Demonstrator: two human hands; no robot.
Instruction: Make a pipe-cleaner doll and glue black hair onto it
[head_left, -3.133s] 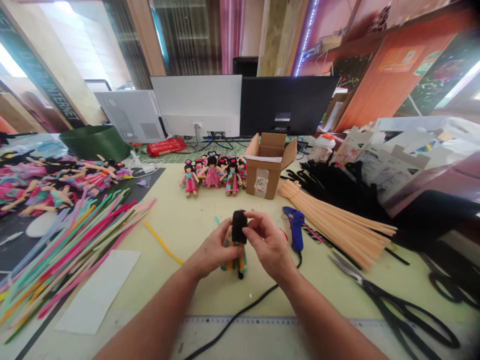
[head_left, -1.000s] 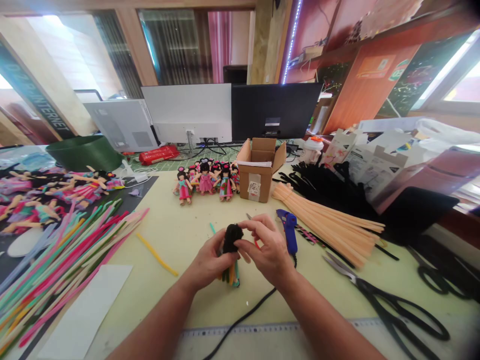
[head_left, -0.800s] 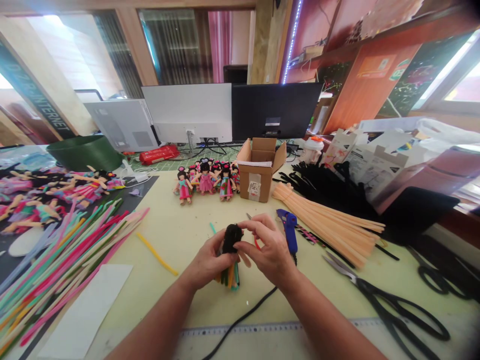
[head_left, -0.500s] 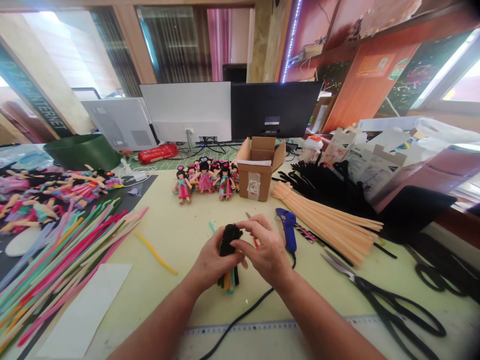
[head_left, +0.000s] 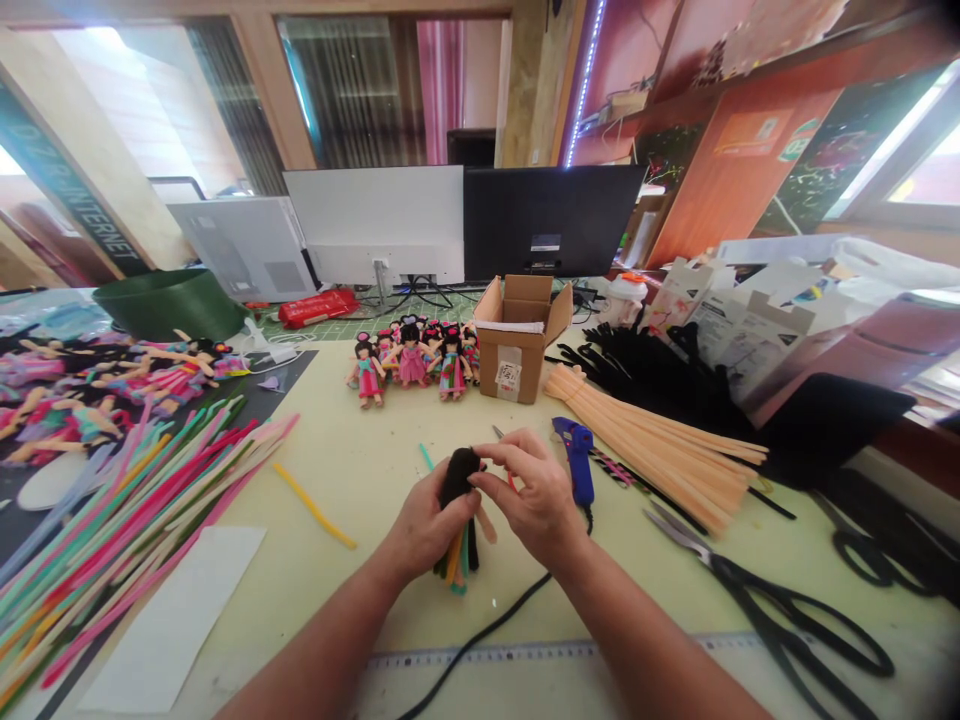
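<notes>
My left hand [head_left: 421, 532] is wrapped round a small pipe-cleaner doll [head_left: 459, 480] whose black hair faces up. Below my fingers hang its green, yellow, turquoise and black strands, and a peach limb sticks out to the right. With thumb and index finger, my right hand [head_left: 536, 500] pinches the right edge of the black hair; anything small between those fingertips is hidden. A blue glue gun [head_left: 576, 460] lies just right of that hand. Behind the hands, partly covered, is a thin tool with a red part, too hidden to name.
Several finished dolls [head_left: 411, 360] stand beside a cardboard box [head_left: 511, 350]. Coloured pipe cleaners [head_left: 150, 500] spread across the left; peach ones [head_left: 660, 440] and black ones [head_left: 637, 370] lie right. Large scissors [head_left: 780, 590] rest at front right. The glue gun's cord crosses the front.
The doll has turned slightly in my left hand, so its black hair looks smoother and more of the peach limb shows. My right fingertips have shifted slightly right and down, along the hair's edge.
</notes>
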